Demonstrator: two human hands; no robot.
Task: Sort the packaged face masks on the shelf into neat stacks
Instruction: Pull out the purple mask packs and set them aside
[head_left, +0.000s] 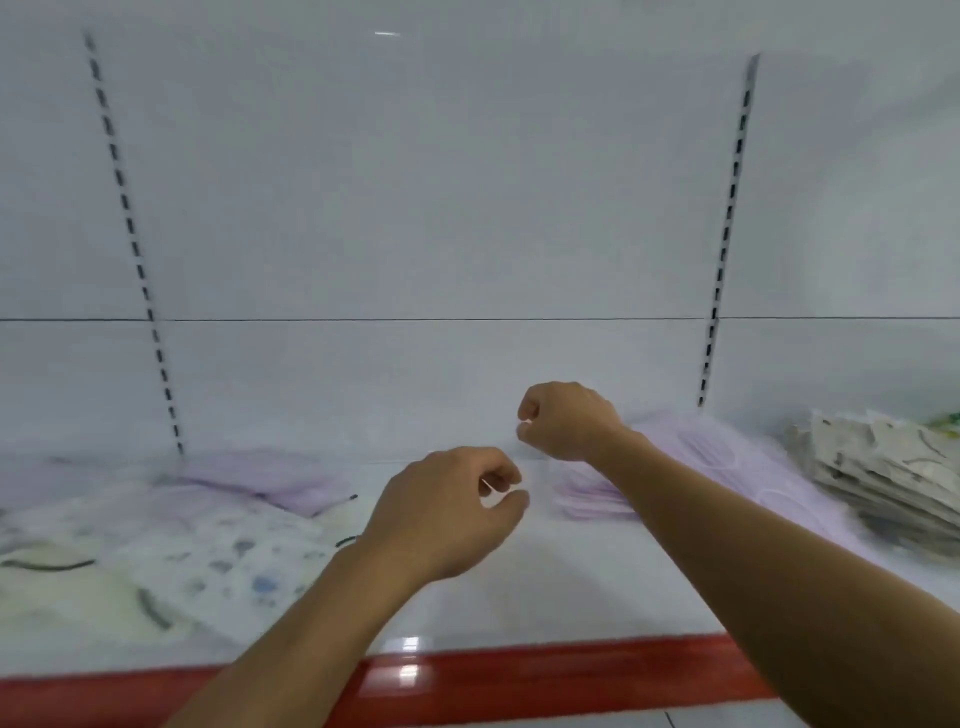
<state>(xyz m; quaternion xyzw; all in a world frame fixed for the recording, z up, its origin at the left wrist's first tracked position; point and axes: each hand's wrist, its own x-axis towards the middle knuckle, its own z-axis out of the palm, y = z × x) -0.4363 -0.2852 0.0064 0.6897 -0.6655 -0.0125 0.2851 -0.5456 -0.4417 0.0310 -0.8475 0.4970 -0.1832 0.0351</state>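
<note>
I saw the left hand (447, 512) and right hand (566, 421) above the shelf (545, 587), fingers curled; whether they pinched anything, I couldn't tell. Purple masks (691, 452) lay right.

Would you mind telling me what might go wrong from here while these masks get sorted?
The right forearm crosses over the lilac stack; pulling it back may scatter those packs. The patterned stack at right looks uneven and might slide if bumped. Loose patterned packs at left lie near the red shelf edge and might slip off.
</note>
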